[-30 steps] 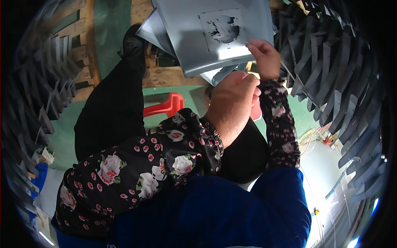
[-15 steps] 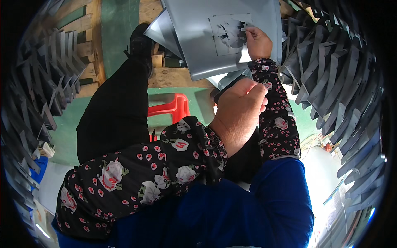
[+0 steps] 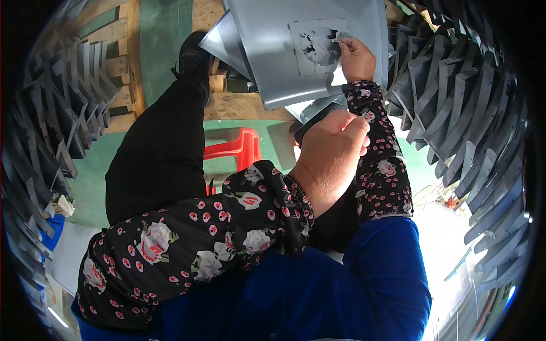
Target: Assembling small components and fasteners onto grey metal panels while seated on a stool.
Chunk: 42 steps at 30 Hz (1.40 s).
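A large grey sheet-metal panel (image 3: 267,62) lies tilted in front of me, its near edge curved. On it is a pale square sheet (image 3: 305,65) with dark, irregular cut-outs grouped in a rough circle. My right hand (image 3: 358,61) pinches thumb and finger together at the right edge of those cut-outs, by a small light tab; what it grips is too small to name. Nearer to me, my left hand (image 3: 333,156) is closed in the air over my lap, thumb on the curled fingers. Anything inside it is hidden.
Bent grey metal parts (image 3: 455,96) are stacked closely at the right, with more similar parts (image 3: 74,102) at the left. A red plastic stool (image 3: 242,149) stands on the green floor. Wooden pallet boards (image 3: 244,106) lie under the panel. My leg extends forward on the left.
My right hand has shifted very slightly, still pinched at the cut-outs. My left hand stays closed in nearly the same place. The panel has not visibly moved.
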Each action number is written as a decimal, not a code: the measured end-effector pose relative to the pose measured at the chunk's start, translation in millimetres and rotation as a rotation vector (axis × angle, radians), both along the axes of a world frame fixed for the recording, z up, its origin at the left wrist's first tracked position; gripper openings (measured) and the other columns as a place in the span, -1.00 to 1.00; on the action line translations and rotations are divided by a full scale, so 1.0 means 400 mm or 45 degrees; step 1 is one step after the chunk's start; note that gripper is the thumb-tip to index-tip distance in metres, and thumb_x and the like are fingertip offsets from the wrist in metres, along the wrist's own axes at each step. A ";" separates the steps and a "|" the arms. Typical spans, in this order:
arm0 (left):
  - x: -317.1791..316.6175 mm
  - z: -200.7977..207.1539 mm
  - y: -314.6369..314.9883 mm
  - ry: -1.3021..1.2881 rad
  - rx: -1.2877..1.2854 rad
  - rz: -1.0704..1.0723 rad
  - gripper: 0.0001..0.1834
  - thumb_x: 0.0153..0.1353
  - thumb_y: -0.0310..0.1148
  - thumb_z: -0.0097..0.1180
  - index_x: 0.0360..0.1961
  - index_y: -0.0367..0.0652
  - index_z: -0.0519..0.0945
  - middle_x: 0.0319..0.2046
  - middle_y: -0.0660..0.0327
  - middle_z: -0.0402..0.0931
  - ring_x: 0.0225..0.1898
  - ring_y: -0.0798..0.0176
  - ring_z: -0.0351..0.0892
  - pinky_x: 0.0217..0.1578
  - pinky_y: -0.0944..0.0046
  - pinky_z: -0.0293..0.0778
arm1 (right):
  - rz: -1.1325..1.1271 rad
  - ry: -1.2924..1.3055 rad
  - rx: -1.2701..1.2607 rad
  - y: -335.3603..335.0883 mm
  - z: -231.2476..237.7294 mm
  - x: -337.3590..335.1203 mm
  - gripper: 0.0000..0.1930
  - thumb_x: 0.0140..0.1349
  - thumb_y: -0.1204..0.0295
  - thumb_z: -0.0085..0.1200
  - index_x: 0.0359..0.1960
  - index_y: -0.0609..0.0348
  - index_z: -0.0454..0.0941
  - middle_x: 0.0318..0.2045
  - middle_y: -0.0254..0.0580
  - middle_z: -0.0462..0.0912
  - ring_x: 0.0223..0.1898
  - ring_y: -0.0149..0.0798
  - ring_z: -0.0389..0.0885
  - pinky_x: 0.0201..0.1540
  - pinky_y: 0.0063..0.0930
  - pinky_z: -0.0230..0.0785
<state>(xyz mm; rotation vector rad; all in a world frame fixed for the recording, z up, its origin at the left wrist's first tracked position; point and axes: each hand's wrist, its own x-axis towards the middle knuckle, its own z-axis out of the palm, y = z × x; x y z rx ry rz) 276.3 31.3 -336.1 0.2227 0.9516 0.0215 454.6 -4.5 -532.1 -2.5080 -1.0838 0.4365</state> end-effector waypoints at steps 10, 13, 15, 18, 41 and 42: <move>0.004 0.004 -0.002 0.020 0.024 -0.031 -0.70 0.16 -0.21 -0.12 -0.36 -0.27 0.45 -0.47 0.21 0.44 -0.43 0.41 0.40 -0.31 0.43 0.35 | 0.250 -0.292 -0.027 0.011 0.002 -0.010 -0.86 0.03 0.32 0.02 -0.48 0.11 0.51 -0.58 -0.17 0.54 -0.48 -0.13 0.51 -0.39 -0.34 0.34; 0.004 0.001 -0.006 0.012 0.033 -0.023 -0.70 0.15 -0.20 -0.12 -0.36 -0.26 0.45 -0.47 0.21 0.44 -0.42 0.41 0.40 -0.31 0.43 0.35 | 0.241 -0.261 -0.081 0.015 0.007 -0.021 -0.82 0.02 0.29 -0.01 -0.53 0.14 0.48 -0.55 -0.15 0.53 -0.42 -0.06 0.49 -0.34 -0.26 0.32; 0.004 0.000 -0.006 0.015 0.035 -0.031 -0.70 0.15 -0.20 -0.11 -0.36 -0.26 0.45 -0.47 0.21 0.44 -0.42 0.41 0.40 -0.30 0.43 0.35 | 0.231 -0.283 -0.087 0.019 0.008 -0.024 -0.82 0.03 0.29 -0.01 -0.54 0.14 0.48 -0.56 -0.14 0.53 -0.43 -0.06 0.49 -0.34 -0.26 0.32; 0.003 -0.002 -0.006 0.013 0.025 -0.034 -0.70 0.15 -0.19 -0.11 -0.36 -0.26 0.45 -0.47 0.21 0.44 -0.42 0.41 0.40 -0.30 0.43 0.34 | 0.209 -0.281 -0.078 0.020 -0.001 -0.022 -0.82 0.03 0.29 -0.01 -0.54 0.13 0.47 -0.56 -0.14 0.53 -0.43 -0.06 0.49 -0.35 -0.26 0.32; -0.004 0.000 0.003 0.011 0.051 -0.040 -0.71 0.14 -0.20 -0.11 -0.36 -0.25 0.45 -0.46 0.22 0.44 -0.42 0.40 0.41 -0.30 0.42 0.35 | 0.252 -0.299 -0.003 0.017 -0.024 -0.021 -0.84 0.01 0.31 0.01 -0.54 0.14 0.46 -0.55 -0.14 0.53 -0.42 -0.07 0.47 -0.34 -0.25 0.30; -0.004 0.004 0.007 0.027 0.030 -0.036 -0.70 0.15 -0.20 -0.12 -0.34 -0.27 0.44 -0.45 0.20 0.44 -0.41 0.39 0.41 -0.30 0.42 0.35 | 0.253 -0.324 -0.002 0.019 -0.023 -0.022 -0.84 0.01 0.32 0.01 -0.54 0.15 0.45 -0.55 -0.14 0.52 -0.42 -0.07 0.47 -0.34 -0.25 0.30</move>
